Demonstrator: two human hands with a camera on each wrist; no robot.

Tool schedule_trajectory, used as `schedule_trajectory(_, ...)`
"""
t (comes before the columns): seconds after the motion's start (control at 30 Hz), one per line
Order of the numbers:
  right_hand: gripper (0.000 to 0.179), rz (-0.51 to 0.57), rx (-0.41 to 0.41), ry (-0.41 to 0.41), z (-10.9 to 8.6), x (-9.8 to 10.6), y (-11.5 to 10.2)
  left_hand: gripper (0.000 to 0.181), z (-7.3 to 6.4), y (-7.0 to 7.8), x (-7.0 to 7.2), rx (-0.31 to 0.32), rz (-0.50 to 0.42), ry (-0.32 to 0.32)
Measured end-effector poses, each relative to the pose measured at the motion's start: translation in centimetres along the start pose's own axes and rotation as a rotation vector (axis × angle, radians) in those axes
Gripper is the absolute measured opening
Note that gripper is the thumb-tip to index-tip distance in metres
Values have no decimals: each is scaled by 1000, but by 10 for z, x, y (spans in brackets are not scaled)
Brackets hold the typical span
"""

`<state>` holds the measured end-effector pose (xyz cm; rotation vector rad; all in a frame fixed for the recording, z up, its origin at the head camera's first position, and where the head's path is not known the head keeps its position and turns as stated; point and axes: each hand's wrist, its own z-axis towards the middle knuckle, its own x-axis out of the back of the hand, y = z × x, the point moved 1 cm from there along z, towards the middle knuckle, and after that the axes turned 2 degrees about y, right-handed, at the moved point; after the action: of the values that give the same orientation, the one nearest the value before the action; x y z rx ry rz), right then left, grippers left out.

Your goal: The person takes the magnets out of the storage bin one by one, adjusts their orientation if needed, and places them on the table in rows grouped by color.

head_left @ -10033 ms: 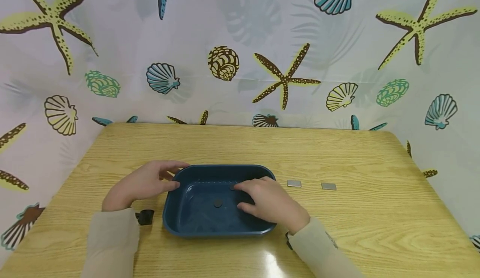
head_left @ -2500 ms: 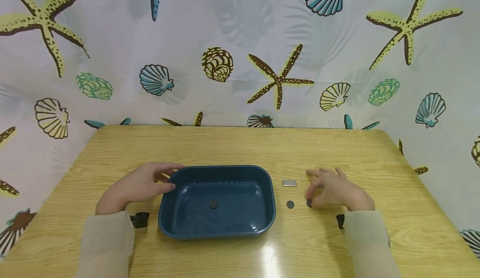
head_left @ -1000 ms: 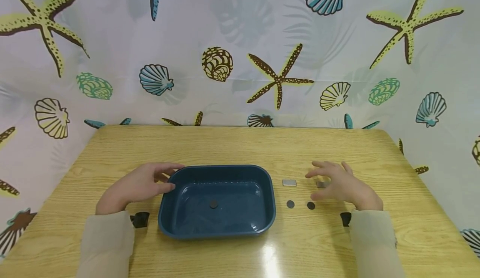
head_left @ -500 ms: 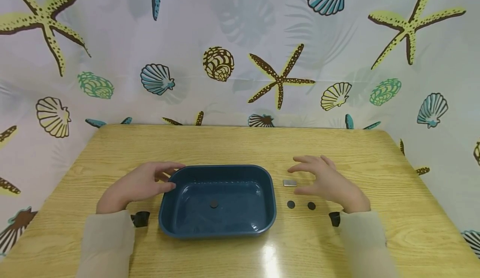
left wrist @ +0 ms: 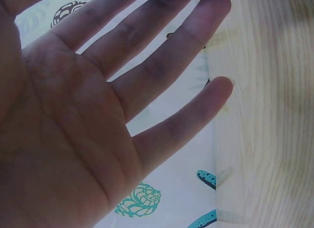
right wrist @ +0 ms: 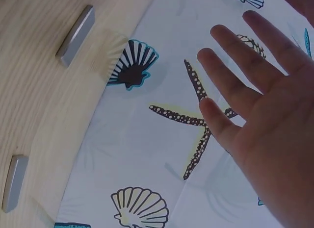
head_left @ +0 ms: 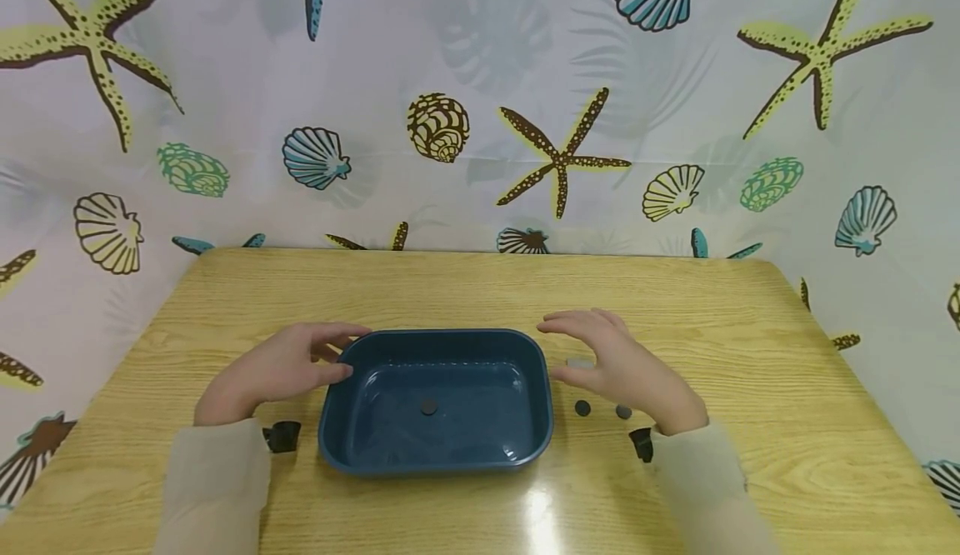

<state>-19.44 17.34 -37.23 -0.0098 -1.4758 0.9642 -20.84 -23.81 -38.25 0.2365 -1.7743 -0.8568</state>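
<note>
A dark blue tray (head_left: 435,465) stands on the table with one small dark disc (head_left: 428,406) on its floor. At its left end is my left hand (head_left: 273,376), thumb and fingertips against the rim; in the left wrist view its fingers look straight and spread. My right hand (head_left: 618,367) holds nothing and has its fingertips by the tray's right rim, contact unclear. Below it lie two dark discs, a nearer one (head_left: 582,407) and another (head_left: 623,412). The right wrist view shows one grey metal block (right wrist: 76,36) and a second block (right wrist: 14,183); the hand covers most of them in the head view.
The wooden table (head_left: 480,288) extends past both sides of the tray. A white cloth (head_left: 360,55) printed with shells and starfish hangs behind and beside it. Black wrist devices show at the left cuff (head_left: 282,437) and the right cuff (head_left: 642,444).
Ten seconds ago my right hand was at a disc inside the tray. Later it set a disc on the table beside another, let go, and moved left to the tray. The left hand stays.
</note>
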Motion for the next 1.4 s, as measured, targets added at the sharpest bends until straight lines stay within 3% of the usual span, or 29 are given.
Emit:
schedule_trajectory(0.23,55,26,59,12,8,-14,-18,54,0,1,0,2,4,2)
schedule_trajectory(0.7,55,-17,105,-79,18,-43,-45,55,-1,1,0,4,-3,0)
schedule_trajectory(1.0,53,-72,128,-145,25,-59,-55,55,0,1,0,5,-9,-3)
schedule_trajectory(1.4,52,-141,145,-160,27,-71,-60,54,-1,2,1,3,-5,-5)
